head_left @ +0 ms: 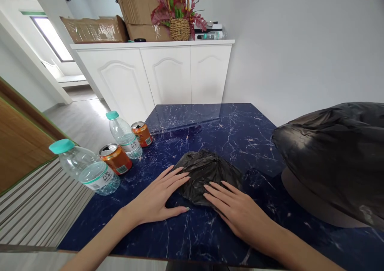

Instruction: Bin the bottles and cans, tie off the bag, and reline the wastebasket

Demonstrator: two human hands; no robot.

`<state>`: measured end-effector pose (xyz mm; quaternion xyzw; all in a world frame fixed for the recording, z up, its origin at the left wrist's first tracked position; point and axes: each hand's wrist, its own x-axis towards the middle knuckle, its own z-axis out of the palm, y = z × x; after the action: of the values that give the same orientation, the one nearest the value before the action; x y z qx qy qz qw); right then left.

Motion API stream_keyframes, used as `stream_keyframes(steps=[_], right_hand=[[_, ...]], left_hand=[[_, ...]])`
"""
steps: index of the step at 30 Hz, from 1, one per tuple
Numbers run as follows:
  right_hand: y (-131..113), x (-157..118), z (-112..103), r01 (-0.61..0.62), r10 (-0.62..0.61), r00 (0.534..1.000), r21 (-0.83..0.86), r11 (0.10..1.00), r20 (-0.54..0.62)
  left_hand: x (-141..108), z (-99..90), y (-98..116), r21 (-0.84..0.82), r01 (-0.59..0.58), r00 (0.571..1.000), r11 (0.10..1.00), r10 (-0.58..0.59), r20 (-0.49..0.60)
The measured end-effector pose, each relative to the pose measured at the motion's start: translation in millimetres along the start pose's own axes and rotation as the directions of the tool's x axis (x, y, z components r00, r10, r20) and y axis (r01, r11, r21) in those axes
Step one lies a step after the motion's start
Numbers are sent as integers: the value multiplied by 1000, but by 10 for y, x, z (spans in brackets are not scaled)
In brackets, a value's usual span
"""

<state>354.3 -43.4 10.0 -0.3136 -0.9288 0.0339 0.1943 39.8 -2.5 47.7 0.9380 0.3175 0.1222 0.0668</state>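
A crumpled black plastic bag (207,167) lies in a low heap on the blue marble-patterned table (180,239). My left hand (163,193) rests flat at the bag's left side, fingertips touching it and the thumb spread out on the tabletop. On the bag's front right part lies my right hand (232,205), its fingers stretched out over the plastic. Neither hand grips anything. What the bag holds, if anything, is hidden.
Along the table's left edge stand two clear bottles (97,171) with teal caps and two orange cans (117,159). A bin lined with a black bag (333,155) is at the right. Behind, a white cabinet (168,71) carries cardboard boxes (96,30) and a flower basket (179,29).
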Motion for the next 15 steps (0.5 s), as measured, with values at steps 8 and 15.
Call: stream_keyframes(steps=[8,15], right_hand=[[112,-70,-493,-494,464,866,462,737,185],[39,-30,-173,-397,346,843,-42,917,-413]], left_hand=[[153,-72,76,-271,94,988,958,-123,-93],[429,72,232,-408,471,850,782,-525,-25]])
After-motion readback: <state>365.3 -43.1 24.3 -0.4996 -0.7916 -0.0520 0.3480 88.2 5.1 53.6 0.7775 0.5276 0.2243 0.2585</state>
